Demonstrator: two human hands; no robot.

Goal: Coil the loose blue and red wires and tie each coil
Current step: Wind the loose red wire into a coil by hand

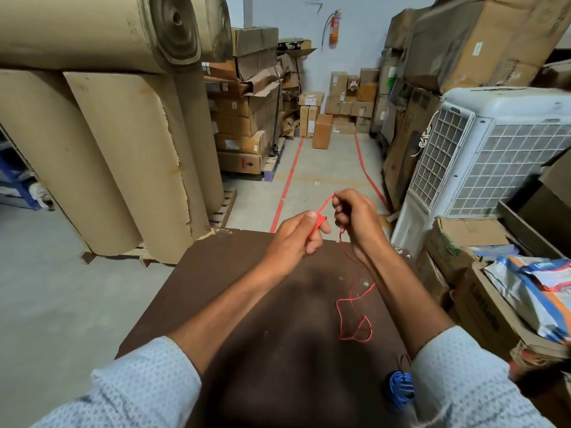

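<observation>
Nearest us, the blue coil (400, 388) lies on the surface (247, 304), seemingly done. Our left hand (298, 234) pinches the red wire (352, 307); our right hand (352, 219) grips its strand. We judge coiling underway: next, wind in the slack trailing across the surface.

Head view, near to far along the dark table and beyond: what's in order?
Blue wire coil → loose red wire on the table → left hand and right hand gripping the red wire → red floor tape → brown box → fire extinguisher.
</observation>
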